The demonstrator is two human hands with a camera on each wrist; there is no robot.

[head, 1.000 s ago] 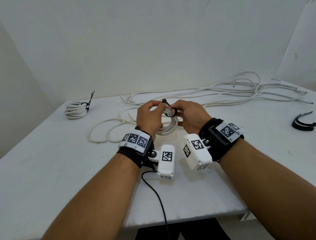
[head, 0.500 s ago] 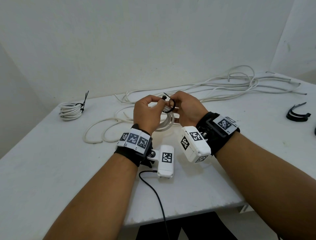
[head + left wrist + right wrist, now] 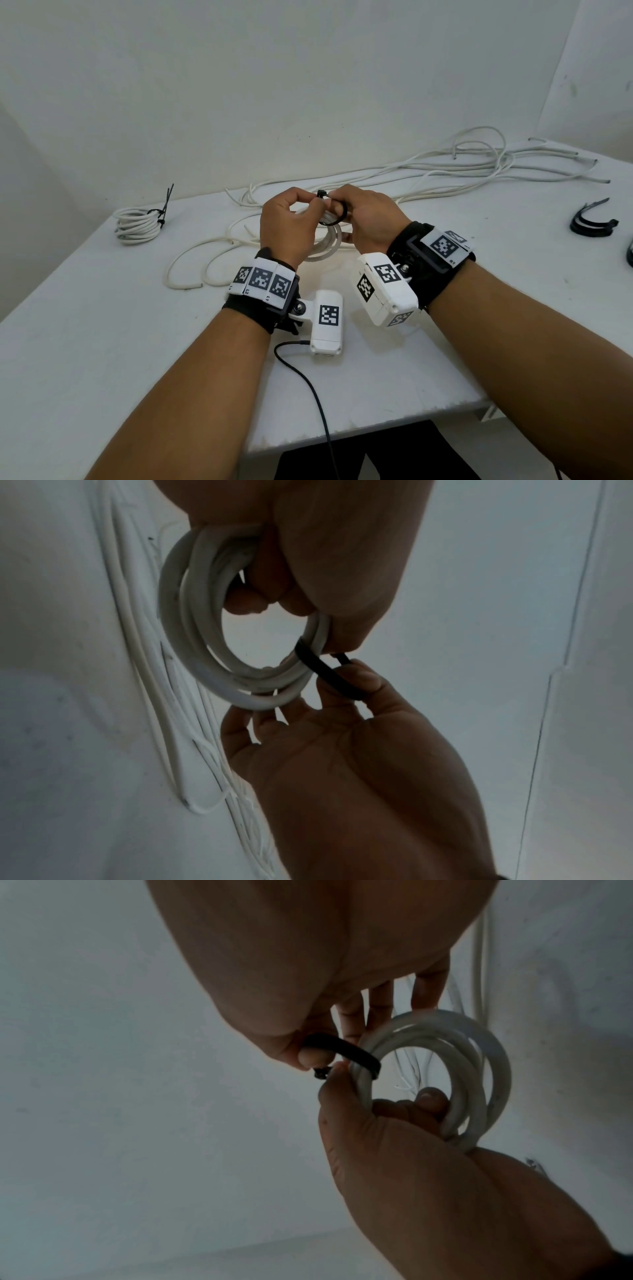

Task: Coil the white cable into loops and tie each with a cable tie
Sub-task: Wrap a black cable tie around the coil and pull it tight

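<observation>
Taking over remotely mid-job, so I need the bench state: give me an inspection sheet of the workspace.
Surface: white table, scuffed near its front edge.
Job's things: white coil held off the table; black cable tie looped round it, not yet cinched; tied coil at far left; loose white cables at the back.
Clutter: spare black ties at right.
Grippers: left hand grips the coil and pinches the tie's head; right hand pinches the tie.
Cables: black lead from the left wrist camera, running off the front edge.
Surroundings: plain white walls.
</observation>
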